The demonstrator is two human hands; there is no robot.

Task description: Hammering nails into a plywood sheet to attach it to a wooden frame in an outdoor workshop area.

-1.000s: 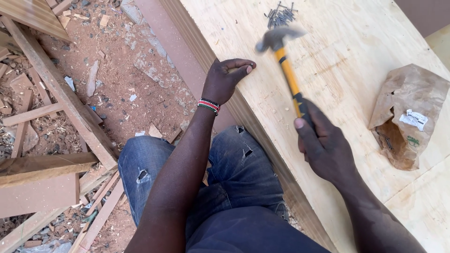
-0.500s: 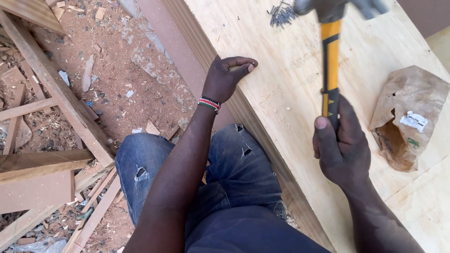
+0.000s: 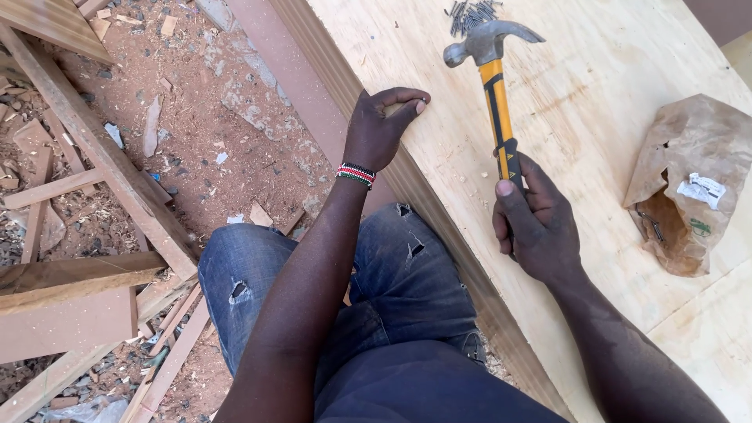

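Observation:
My right hand grips the black end of a claw hammer with a yellow shaft; its steel head hangs over the plywood sheet, right of my left fingertips. My left hand rests at the sheet's left edge, thumb and forefinger pinched together on the wood; whatever they pinch is too small to see. A bead bracelet circles that wrist. A small pile of loose nails lies on the sheet just beyond the hammer head.
A torn brown paper bag with nails inside lies on the plywood at right. Left of the sheet is red earth strewn with wood scraps, timber beams and board offcuts. My knees in torn jeans press against the sheet's edge.
The hammer struck near my left fingers, swung up high and right, and has now come back down partway with its head over the sheet. My left hand stayed put.

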